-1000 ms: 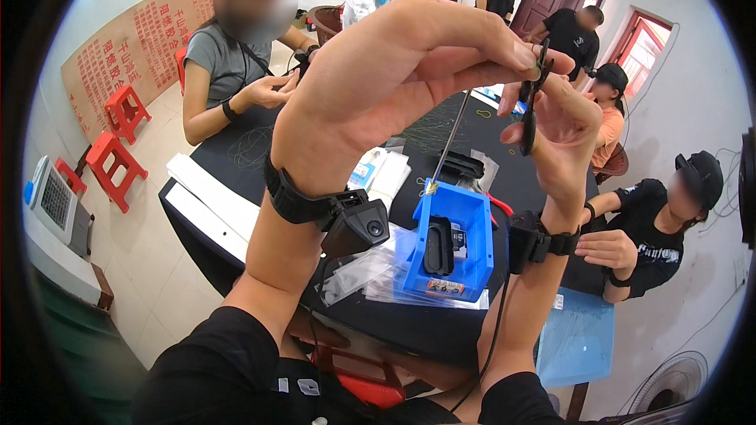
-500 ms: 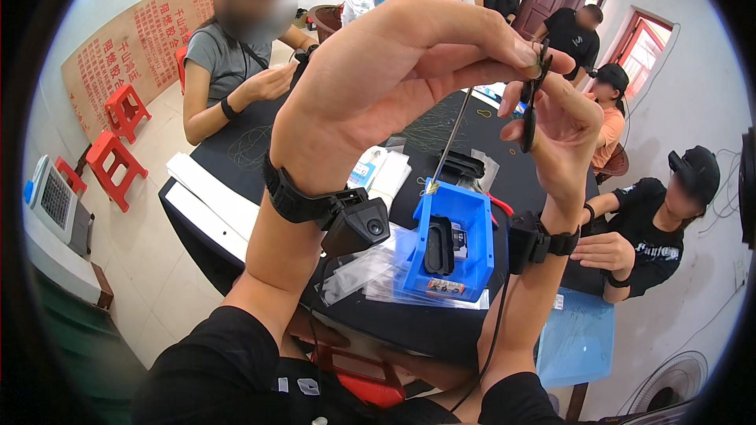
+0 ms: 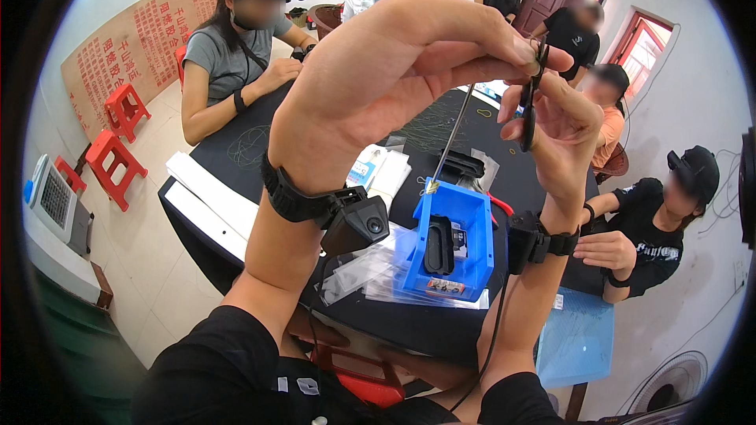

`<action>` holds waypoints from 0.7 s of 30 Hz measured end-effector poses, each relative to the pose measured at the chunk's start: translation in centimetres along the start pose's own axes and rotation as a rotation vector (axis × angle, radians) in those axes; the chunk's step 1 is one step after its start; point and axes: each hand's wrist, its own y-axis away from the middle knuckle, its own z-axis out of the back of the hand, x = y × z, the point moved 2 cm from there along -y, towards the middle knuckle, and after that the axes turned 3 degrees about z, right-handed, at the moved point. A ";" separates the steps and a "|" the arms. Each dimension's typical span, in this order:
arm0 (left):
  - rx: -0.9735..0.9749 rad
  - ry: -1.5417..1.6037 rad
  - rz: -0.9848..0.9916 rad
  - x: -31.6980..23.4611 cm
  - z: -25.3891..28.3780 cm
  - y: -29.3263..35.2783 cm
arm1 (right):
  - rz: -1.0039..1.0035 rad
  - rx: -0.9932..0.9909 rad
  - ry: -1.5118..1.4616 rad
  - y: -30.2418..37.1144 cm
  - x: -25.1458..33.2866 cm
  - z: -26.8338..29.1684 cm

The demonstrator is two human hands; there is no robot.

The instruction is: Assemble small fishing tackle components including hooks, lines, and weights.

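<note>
My left hand (image 3: 378, 79) arches over the table from the left, its thumb and fingertips pinched on the upper end of a thin, curved black part (image 3: 532, 98). The part is seen nearly edge-on, so its full shape is hidden. From the other side my right hand (image 3: 568, 126) grips the same part with bent fingers. Below both hands stands a blue plastic bin (image 3: 487, 228) holding a long, rounded black tray-like piece (image 3: 438, 245). A thin metal rod (image 3: 453, 135) rises from the bin's far left corner toward my left hand.
Clear plastic bags (image 3: 366, 275) lie beside the bin, white strips (image 3: 209, 201) at the table's left. Behind it are another black piece (image 3: 461, 164), a red handle (image 3: 501, 205) and thin wires (image 3: 252, 145). Co-workers (image 3: 244, 55) sit around the black table. A light-blue tub (image 3: 579, 338) stands lower right.
My hands and the black part stay almost where they were. The co-worker at the left has lowered a hand toward the table and the head has shifted.
</note>
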 end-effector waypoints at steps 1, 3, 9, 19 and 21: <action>0.006 -0.003 -0.006 0.0 0.0 0.0 | 0.008 0.011 0.025 -0.1 -0.1 0.1; 0.002 0.006 -0.004 -0.1 0.0 0.1 | 0.013 0.031 0.042 -0.1 -0.2 0.2; -0.021 0.014 -0.015 -0.1 -0.1 0.1 | -0.016 0.048 -0.016 0.0 -0.4 0.2; -0.092 0.030 0.031 0.1 0.0 -0.1 | -0.005 0.055 -0.073 -0.4 -0.1 -0.7; -0.062 0.023 0.015 0.0 0.1 -0.1 | -0.014 0.050 -0.065 -0.4 0.1 -0.7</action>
